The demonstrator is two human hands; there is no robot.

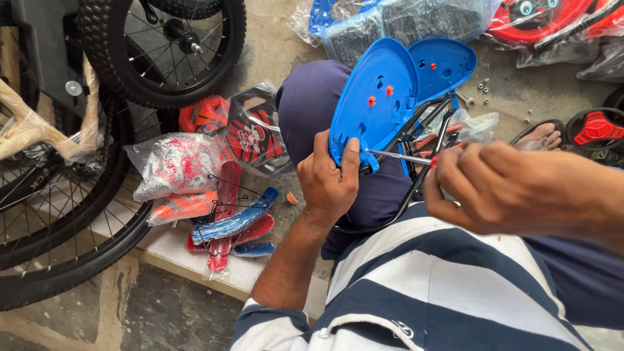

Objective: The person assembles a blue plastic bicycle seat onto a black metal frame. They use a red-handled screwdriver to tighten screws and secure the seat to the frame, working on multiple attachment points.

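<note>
Striped shirt [416, 286] fills the lower frame, closest to my view. Left hand [328, 179] grips the lower edge of the blue plastic panel [374, 101], fingers wrapped around the rim, holding it upright over the knee. Right hand [494, 188] is clenched around a screwdriver [400, 156], tip touching the panel's lower edge beside the black wire frame [422, 140]. Second blue panel [442, 65] stands just behind. I judge fastening incomplete: loose bolts [484, 86] lie on the floor, bagged parts [175, 166] unopened.

Bicycle workshop: spoked wheels [172, 45], bagged parts [174, 166], loose bolts [484, 84].
</note>
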